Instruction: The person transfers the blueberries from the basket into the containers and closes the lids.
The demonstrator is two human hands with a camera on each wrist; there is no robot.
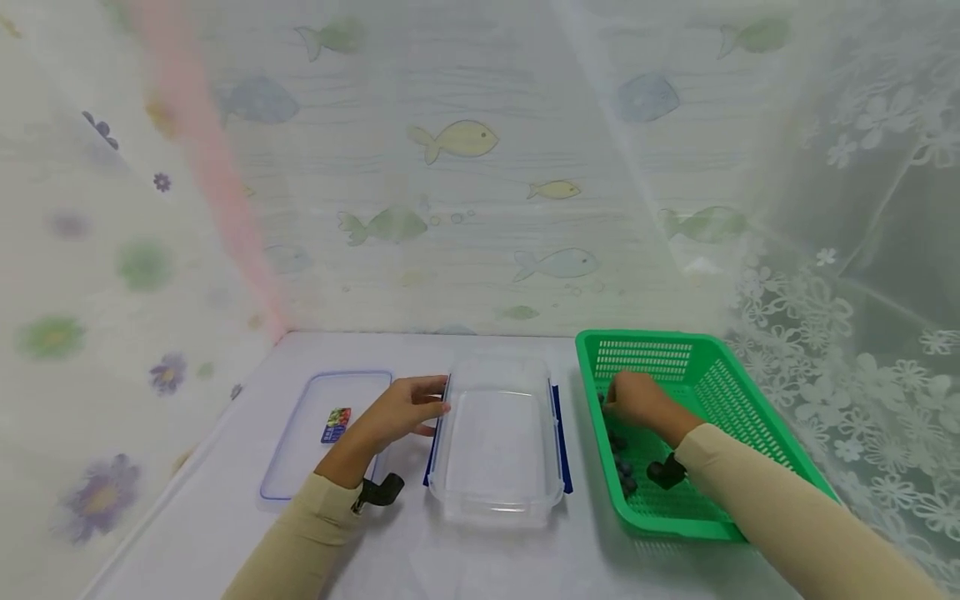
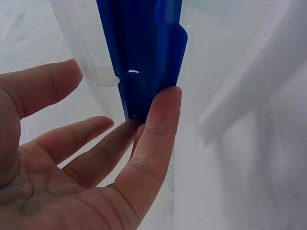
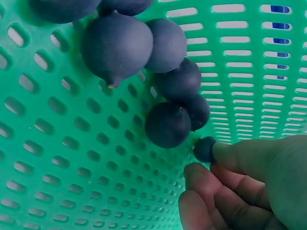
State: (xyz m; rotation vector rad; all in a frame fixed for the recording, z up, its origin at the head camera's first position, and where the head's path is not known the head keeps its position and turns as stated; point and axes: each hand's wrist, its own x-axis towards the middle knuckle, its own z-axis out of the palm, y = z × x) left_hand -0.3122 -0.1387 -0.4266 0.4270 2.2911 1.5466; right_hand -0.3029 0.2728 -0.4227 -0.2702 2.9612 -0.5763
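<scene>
My left hand (image 1: 405,410) is at the left side of a clear plastic container (image 1: 495,446) without its lid on. In the left wrist view its fairly straight fingers touch the blue latch flap (image 2: 144,52), with the thumb beside the clear rim. Inside the green basket (image 1: 678,521), my right hand (image 1: 637,402) pinches a dark round grape (image 3: 204,149) between thumb and fingers, close to the slotted wall. Several more dark grapes (image 3: 168,125) lie in a row along that wall, one showing a short stem stub.
A clear lid with a blue-violet edge (image 1: 288,467) and a colourful label (image 1: 337,425) lies flat left of the container. Another blue flap (image 1: 561,442) hangs along the container's right side. Patterned sheets (image 1: 465,250) enclose the white table (image 1: 450,567) behind and at both sides.
</scene>
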